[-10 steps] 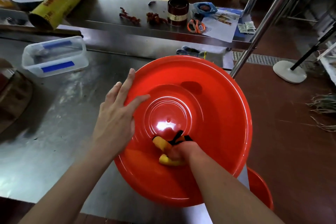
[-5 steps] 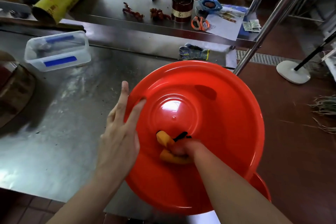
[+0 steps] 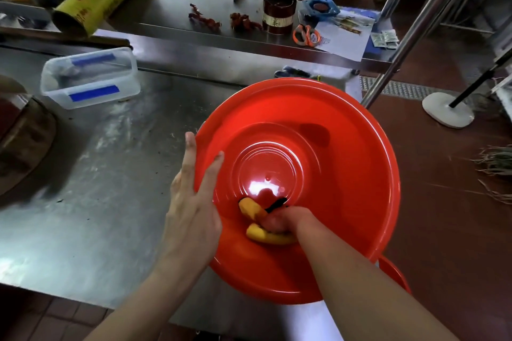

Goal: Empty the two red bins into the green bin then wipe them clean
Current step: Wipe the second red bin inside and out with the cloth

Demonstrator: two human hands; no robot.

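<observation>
Steel table (image 3: 91, 202) bearing a red bin (image 3: 346, 174) at its right end, tilted toward the viewer. Left hand (image 3: 194, 202), fingers straight, steadies the bin's left rim. Right hand (image 3: 279, 223) grips a yellow cloth (image 3: 257, 232) against the bin's inner wall.

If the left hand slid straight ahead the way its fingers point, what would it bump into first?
Probably nothing soon. The left hand rests on the red bin's rim, fingers pointing away along its edge. Beyond lies bare metal table, then the shelf's front edge, though depth is hard to judge.
</observation>
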